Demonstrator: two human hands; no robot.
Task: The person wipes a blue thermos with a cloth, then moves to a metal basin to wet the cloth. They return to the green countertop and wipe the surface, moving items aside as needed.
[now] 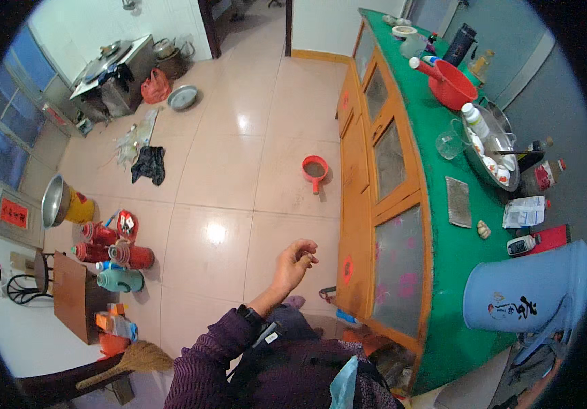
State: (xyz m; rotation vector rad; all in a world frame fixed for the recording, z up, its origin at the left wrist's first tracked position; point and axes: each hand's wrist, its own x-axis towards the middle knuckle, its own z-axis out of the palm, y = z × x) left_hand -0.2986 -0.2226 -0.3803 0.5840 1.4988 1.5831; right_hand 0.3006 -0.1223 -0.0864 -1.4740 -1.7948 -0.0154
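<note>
My left hand (296, 262) is raised over the tiled floor (217, 179), with a dark band on the wrist. Its fingers are loosely curled and apart from the thumb, and I see nothing held. Beyond it, a red plastic dipper (315, 173) with brownish contents rests on the floor, handle towards me. To the right stands a wooden cabinet (355, 204) with glazed doors and a green top (439, 266). My right hand is out of view.
On the cabinet top are a blue bucket (498, 296), garlic (483, 229), a metal basin with cups (511, 179) and a red ladle (454, 87). Several vacuum flasks (132, 255), a broom (140, 360), a black plastic bag (149, 166) and a metal basin (182, 97) are leftward.
</note>
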